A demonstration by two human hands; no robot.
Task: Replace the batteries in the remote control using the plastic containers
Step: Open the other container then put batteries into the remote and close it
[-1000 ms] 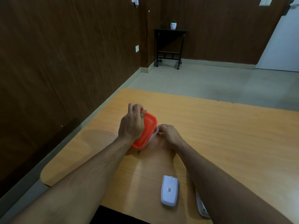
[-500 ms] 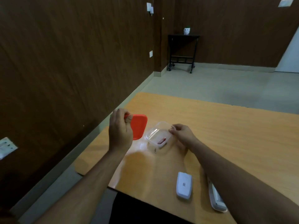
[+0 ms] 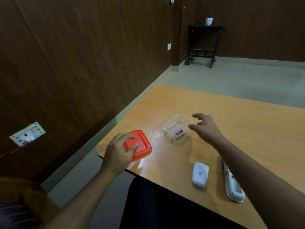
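Orange-red plastic lid (image 3: 139,145) is sitting flat on the tabletop (image 3: 239,129) near the left corner, and the left hand (image 3: 119,152) is resting on top of it, fingers (image 3: 130,138) spread over the lid and the thumb lying across its near part. Looks more like a light hold from above than a proper grip, since the fingers are only slightly bent around it.

Just to the right of the lid, the clear plastic container (image 3: 178,128) is standing upright and uncovered on the wood-look tabletop. Inside it a red battery (image 3: 179,132) is lying on the bottom toward the near-right side. Can't tell if there's a second one in there, it's too blurry.

The right hand (image 3: 206,128) is hovering right beside the container's right edge, fingers (image 3: 197,115) loose and apart, holding nothing and not touching the rim as far as I can see.

Closer to the person, the white battery cover (image 3: 200,174) is lying face down near the front edge with a small printed code on it. The remote control (image 3: 233,185) is lying a bit to the right of it, partly hidden under the right forearm, back side up with its battery bay showing open at the near end.

Off to the left, a wall socket plate (image 3: 27,133) is showing on the dark wood panelling, and a small black side table (image 3: 204,42) is standing in the far corner.
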